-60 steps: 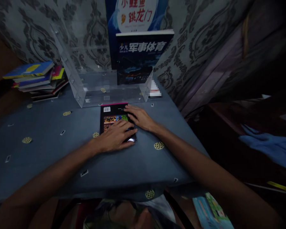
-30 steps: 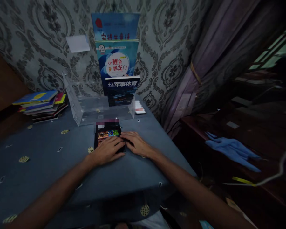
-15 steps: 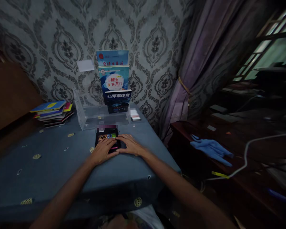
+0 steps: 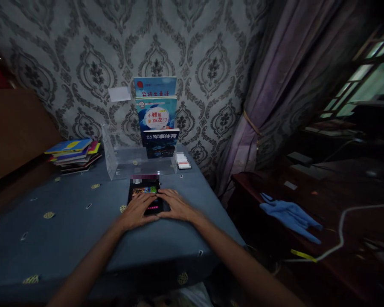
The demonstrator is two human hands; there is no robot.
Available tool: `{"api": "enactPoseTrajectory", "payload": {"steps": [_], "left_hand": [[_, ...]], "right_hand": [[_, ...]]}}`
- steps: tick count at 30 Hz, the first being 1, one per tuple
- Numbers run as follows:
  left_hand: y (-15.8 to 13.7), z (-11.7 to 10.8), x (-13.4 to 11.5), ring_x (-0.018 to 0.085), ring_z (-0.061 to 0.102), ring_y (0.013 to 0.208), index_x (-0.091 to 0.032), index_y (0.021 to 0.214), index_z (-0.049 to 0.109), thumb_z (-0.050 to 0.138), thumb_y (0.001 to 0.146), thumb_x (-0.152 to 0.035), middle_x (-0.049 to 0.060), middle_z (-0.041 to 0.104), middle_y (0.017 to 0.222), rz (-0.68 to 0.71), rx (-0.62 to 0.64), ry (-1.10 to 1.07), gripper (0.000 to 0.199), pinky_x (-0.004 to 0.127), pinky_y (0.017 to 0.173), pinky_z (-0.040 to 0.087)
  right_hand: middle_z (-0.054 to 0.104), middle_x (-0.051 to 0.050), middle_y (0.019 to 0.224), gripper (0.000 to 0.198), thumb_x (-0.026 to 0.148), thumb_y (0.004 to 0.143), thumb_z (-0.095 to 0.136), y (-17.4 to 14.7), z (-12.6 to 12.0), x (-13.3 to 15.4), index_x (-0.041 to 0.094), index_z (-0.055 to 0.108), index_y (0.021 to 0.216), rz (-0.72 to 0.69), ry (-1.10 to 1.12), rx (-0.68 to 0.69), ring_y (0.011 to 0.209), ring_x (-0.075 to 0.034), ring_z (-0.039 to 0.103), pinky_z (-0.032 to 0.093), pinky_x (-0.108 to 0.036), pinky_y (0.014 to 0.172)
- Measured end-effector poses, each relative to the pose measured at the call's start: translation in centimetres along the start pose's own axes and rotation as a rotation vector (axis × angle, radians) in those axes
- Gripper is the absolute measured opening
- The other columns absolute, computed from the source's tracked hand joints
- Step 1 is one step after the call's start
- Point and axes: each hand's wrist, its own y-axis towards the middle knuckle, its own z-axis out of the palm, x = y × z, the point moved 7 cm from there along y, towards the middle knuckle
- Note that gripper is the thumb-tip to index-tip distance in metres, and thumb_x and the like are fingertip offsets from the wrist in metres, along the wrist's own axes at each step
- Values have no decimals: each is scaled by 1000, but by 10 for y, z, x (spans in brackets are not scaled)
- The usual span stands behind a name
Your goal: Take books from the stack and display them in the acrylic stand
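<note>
A dark book [image 4: 144, 189] with a colourful picture on its cover lies flat on the blue patterned tablecloth [image 4: 83, 238]. My left hand [image 4: 137, 212] rests over its lower left part, fingers stretched out. From the right, my right hand [image 4: 176, 206] reaches over the book's right side, fingers also extended. The two hands nearly meet at the fingertips and thumbs. Just behind the book stands a clear acrylic rack [image 4: 109, 157]. At its right end, several books stand upright in tiers, the front one a dark blue book [image 4: 161, 143].
A pile of books [image 4: 72, 155] lies at the back left near a brown panel [image 4: 16, 132]. Right of the table, a darker desk holds a blue glove [image 4: 289, 215] and a white cable [image 4: 341, 228]. A tied curtain [image 4: 252, 123] hangs beside the patterned wall.
The whole scene sits slightly lower in view as the camera tilts up. Both hands stay on the dark book, with little visible movement relative to it.
</note>
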Motion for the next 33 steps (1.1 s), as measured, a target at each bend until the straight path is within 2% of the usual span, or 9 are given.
{"api": "enactPoseTrajectory", "payload": {"steps": [6, 12, 19, 22, 25, 29, 33], "left_hand": [[0, -1, -1, 31, 50, 136, -22, 143, 50, 59, 90, -64, 15, 54, 146, -9, 0, -29, 68, 53, 115, 37], [-1, -4, -1, 30, 50, 137, -21, 143, 49, 55, 94, -62, 15, 54, 147, -45, -6, -57, 65, 51, 115, 38], [3, -15, 0, 26, 54, 133, -20, 139, 52, 45, 102, -47, 14, 59, 141, -96, -62, -127, 47, 47, 113, 42], [1, -12, 18, 25, 55, 131, -19, 137, 53, 45, 102, -43, 13, 61, 139, -161, -125, -105, 43, 47, 112, 43], [-2, -11, 48, 26, 54, 133, -17, 131, 58, 46, 101, -40, 15, 59, 141, -268, -197, -52, 40, 48, 113, 42], [-1, -10, 86, 29, 47, 140, -15, 133, 56, 51, 98, -40, 18, 50, 149, -390, -201, 5, 44, 50, 116, 38], [7, -7, 105, 29, 40, 146, -12, 139, 50, 52, 97, -44, 20, 44, 154, -399, -121, 5, 53, 49, 119, 34]], "right_hand": [[53, -16, 149, 75, 50, 79, 79, -1, -1, 1, 23, 53, 144, 3, 23, -9, 139, -31, 47, 34, -53, 117], [52, -20, 149, 74, 46, 81, 79, -1, 2, -1, 13, 54, 142, -6, 30, -15, 140, -30, 47, 33, -50, 118], [50, -17, 151, 69, 56, 86, 69, -2, 3, -1, 22, 53, 144, -18, 19, -1, 139, -33, 47, 36, -56, 115], [58, -16, 143, 52, 51, 93, 61, 5, 0, -3, 21, 60, 137, -28, 11, -17, 132, -31, 53, 40, -54, 111], [62, -16, 137, 41, 44, 98, 55, 24, -2, -10, 19, 66, 129, -11, -30, -47, 127, -31, 56, 42, -54, 109], [57, -18, 143, 44, 44, 99, 50, 63, 0, -21, 15, 64, 130, -8, -110, -64, 135, -33, 49, 38, -56, 112], [55, -20, 145, 50, 45, 100, 49, 91, 12, -33, 12, 58, 136, 7, -127, -56, 137, -33, 48, 35, -55, 114]]}}
